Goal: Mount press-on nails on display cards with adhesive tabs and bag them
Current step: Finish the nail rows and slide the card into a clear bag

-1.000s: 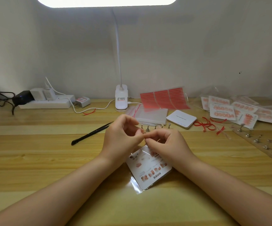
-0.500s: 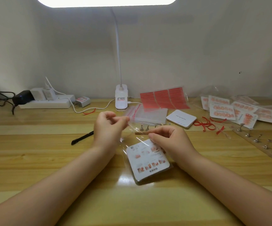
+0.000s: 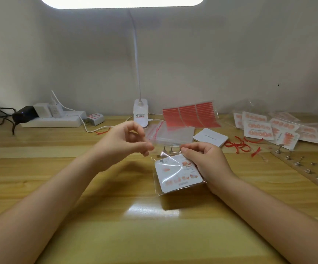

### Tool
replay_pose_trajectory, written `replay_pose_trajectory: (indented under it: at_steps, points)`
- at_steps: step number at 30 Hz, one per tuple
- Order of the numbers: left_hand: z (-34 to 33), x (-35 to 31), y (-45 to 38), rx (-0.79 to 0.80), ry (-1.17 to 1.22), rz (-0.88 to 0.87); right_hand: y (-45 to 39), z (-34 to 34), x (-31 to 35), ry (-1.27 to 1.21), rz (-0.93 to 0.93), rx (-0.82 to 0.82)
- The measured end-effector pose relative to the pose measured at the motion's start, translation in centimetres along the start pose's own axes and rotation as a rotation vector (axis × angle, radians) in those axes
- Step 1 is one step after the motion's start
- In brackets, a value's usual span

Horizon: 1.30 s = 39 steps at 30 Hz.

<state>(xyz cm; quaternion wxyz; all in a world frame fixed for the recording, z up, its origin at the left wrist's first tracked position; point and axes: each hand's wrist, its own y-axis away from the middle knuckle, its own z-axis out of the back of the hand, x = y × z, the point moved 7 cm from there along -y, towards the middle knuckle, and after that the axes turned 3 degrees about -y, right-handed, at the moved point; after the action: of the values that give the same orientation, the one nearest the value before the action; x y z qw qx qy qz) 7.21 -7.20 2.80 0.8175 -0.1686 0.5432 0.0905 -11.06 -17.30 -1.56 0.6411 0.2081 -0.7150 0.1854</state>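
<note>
Both hands hold bagged card, opening twd wall.

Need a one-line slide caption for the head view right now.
Right hand holds a nail display card in its clear bag while the left hand pinches the bag's top.

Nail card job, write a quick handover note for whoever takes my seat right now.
Right hand grips the white printed nail card in its clear plastic bag, on the wooden desk.
Left hand is raised, fingers pinched, apparently on the bag's clear flap; blur hides the contact.
Done: this card is bagged; finished bagged cards lie far right.
Left: seal the bag, add it there. Red adhesive tab sheets and spare zip bags sit behind.
</note>
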Motion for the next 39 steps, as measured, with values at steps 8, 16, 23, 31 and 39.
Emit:
replay_pose_trajectory:
  at_steps: [8, 16, 23, 31, 39]
  points:
    - [-1.5, -1.1, 0.3, -0.028, -0.944, -0.329, 0.0, 0.1, 0.0, 0.036, 0.021, -0.005]
    - [0.7, -1.6, 0.7, -0.349, -0.805, -0.301, 0.1, -0.2, 0.0, -0.01, -0.004, -0.004]
    - [2.9, 1.9, 0.2, -0.421, 0.113, 0.13, -0.1, 0.0, -0.2, 0.029, 0.013, 0.005]
    - [3.4, 2.5, 0.3, -0.478, 0.357, 0.166, 0.7, -1.1, 0.6, 0.621, 0.26, 0.016]
    - [-0.2, -0.8, 0.9, -0.342, 0.201, 0.041, 2.8, -2.8, 3.7, 1.291, 0.617, -0.018]
